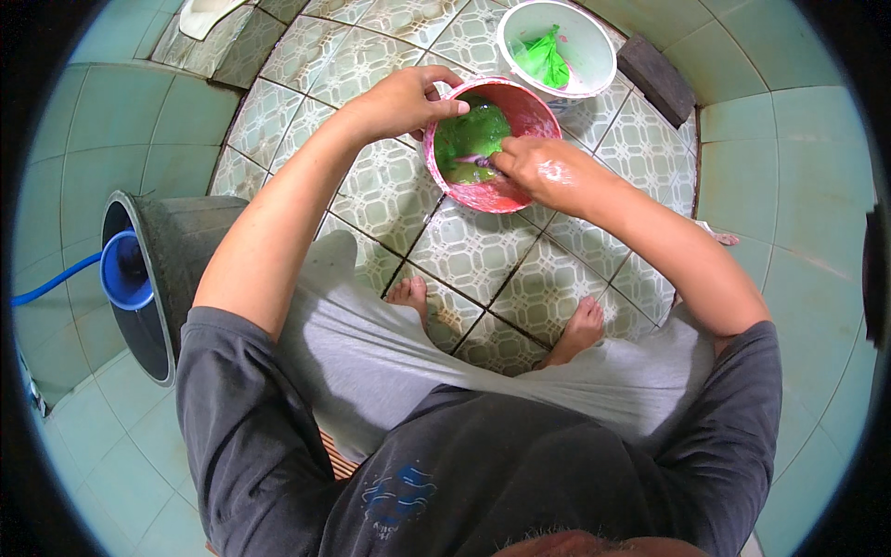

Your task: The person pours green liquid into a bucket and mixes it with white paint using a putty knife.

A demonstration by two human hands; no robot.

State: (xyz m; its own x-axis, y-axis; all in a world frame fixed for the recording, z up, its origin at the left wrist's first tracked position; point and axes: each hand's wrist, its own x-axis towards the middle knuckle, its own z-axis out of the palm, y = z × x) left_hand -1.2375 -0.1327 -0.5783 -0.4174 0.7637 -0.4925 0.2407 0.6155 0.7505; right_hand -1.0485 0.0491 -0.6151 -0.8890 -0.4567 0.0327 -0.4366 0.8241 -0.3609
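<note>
A red bucket [492,198] with whitish smears stands on the floor ahead of me, holding glossy green liquid [478,130]. My left hand [404,102] grips its left rim, thumb over the edge and fingers bent around it. Inside the bucket, my right hand [538,170] is closed on a thin purple stick-like tool [475,161]. The tool's far end lies in the green liquid, so I cannot make out its kind. A wet whitish smear shows on the back of my right hand.
A white bucket [599,70] with a bright green plastic bag [548,60] stands just behind. Right of it lies a dark block [656,79]. At left is a large black tub [200,237] with a blue dipper [139,292] and blue hose [56,278]. My bare feet rest on patterned tiles.
</note>
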